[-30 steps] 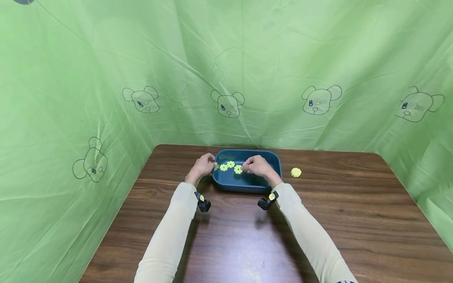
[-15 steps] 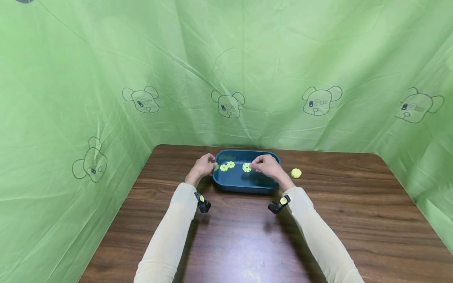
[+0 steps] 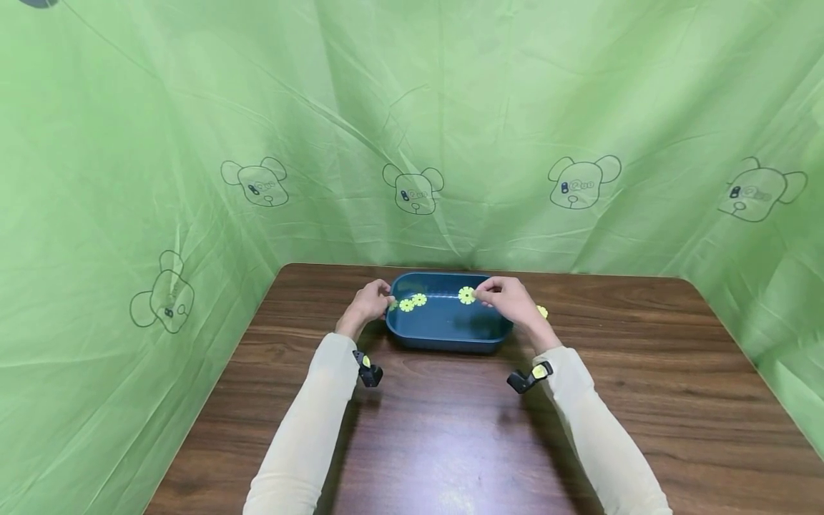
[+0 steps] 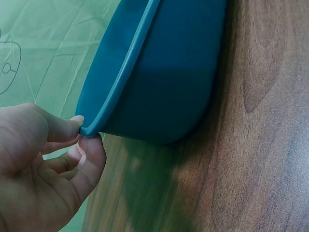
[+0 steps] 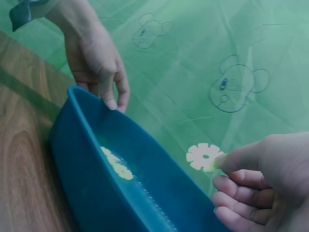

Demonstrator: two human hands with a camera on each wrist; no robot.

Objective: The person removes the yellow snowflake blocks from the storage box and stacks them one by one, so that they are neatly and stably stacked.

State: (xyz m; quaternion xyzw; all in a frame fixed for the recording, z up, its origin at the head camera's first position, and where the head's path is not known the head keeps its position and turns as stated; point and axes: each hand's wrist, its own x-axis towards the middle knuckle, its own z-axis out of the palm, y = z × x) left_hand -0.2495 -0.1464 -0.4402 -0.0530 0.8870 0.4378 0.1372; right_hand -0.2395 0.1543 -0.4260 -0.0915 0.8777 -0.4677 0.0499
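Note:
A blue oblong basin (image 3: 444, 345) stands on the wooden table. My left hand (image 3: 370, 301) pinches its left rim between thumb and fingers, as the left wrist view (image 4: 53, 159) shows close up. Over the basin's right part, my right hand (image 3: 508, 298) pinches a yellow flower-shaped disc (image 5: 204, 157) with notched edges by its side. Inside the basin, toward the left, lie a few more yellow notched discs (image 3: 413, 302). Another yellow piece (image 3: 543, 312) lies on the table to the right, partly hidden behind my right hand.
The brown wooden table (image 3: 644, 372) extends to both sides and toward me. A green curtain (image 3: 489, 129) printed with bear heads hangs behind the table and at its sides. Black wrist cameras (image 3: 368, 370) sit on both sleeves.
My right hand has moved right and slightly away from me with the pinched flower-shaped disc, now partly covering the piece on the table. The left hand stays on the rim.

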